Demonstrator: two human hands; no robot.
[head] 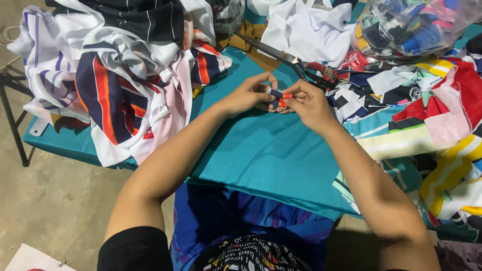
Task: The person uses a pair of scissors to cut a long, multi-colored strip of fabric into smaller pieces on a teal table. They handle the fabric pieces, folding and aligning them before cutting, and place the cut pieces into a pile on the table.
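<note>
Both my hands meet over the middle of the teal-covered table (pixel 261 150). Between them is a small rolled strip of fabric (pixel 279 96), navy, white and orange. My left hand (pixel 248 93) pinches its left end with thumb and fingers. My right hand (pixel 309 103) holds its right end, the fingers curled around it. Large black scissors (pixel 288 59) with red-wrapped handles lie just beyond my hands, blades pointing up-left.
A heap of striped fabric (pixel 120 70) covers the table's left side. Colourful cut pieces (pixel 427 115) pile up on the right. A clear plastic bag (pixel 411 25) of small rolls sits at the back right, white cloth (pixel 306 30) beside it. Concrete floor lies to the left.
</note>
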